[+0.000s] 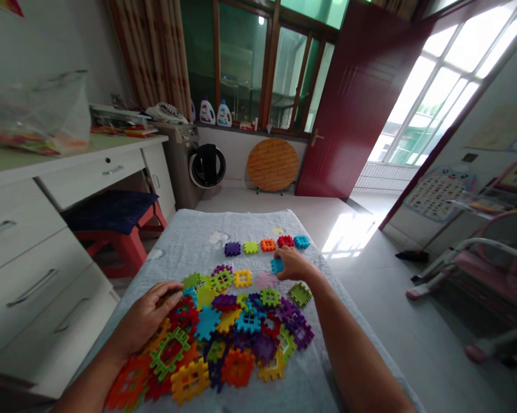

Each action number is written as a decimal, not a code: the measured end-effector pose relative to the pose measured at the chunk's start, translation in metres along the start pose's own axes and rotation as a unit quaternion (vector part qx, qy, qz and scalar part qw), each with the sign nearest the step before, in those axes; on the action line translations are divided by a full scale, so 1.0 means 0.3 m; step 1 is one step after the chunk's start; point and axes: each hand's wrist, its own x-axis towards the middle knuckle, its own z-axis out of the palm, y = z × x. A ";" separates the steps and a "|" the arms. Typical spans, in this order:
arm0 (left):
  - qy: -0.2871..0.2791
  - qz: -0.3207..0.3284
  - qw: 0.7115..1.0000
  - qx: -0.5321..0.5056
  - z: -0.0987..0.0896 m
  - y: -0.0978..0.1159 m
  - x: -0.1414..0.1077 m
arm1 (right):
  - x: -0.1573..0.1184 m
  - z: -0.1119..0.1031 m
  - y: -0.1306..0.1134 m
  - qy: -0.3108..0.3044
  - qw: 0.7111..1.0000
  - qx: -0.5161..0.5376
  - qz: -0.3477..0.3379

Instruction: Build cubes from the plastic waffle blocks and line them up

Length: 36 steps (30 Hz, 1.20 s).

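On the cloth-covered table (194, 229), a row of square notched pieces runs along the far side: purple (232, 249), lime (250, 248), orange (267, 245), red (285, 241) and blue (301, 242). My right hand (293, 264) pinches a blue piece (277, 265) just nearer than the red one. My left hand (149, 315) rests with fingers loosely spread at the left edge of a pile of mixed pieces, a flat blue one (207, 322) among them. A yellow piece (243, 279) lies behind the pile; a green one (300, 293) lies at its right.
Left of the table are a stool (112, 211) with a dark top and a white desk (86, 175) holding a plastic bag (39, 115). Behind stand a washing machine (181, 172), a round wooden board (273, 164) and a red door (353, 97). A pink chair (494, 252) is at right.
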 end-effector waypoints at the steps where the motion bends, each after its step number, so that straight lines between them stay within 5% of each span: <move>1: 0.001 0.002 1.000 0.002 0.002 -0.003 0.001 | -0.004 -0.028 0.033 0.022 1.000 0.011 -0.006; 6: 0.004 0.009 1.000 0.011 0.004 -0.005 0.001 | 0.016 -0.155 0.255 0.109 0.992 0.009 0.061; 12: 0.011 0.015 1.000 0.017 0.006 -0.014 0.000 | 0.102 -0.141 0.407 0.045 0.991 -0.048 0.116; 30: 0.010 0.006 1.000 0.020 0.007 -0.029 -0.007 | 0.160 -0.106 0.413 -0.028 0.990 -0.069 0.123; 36: 0.002 -0.001 1.000 0.013 0.007 -0.025 -0.006 | 0.070 -0.161 0.351 0.068 0.992 -0.034 0.100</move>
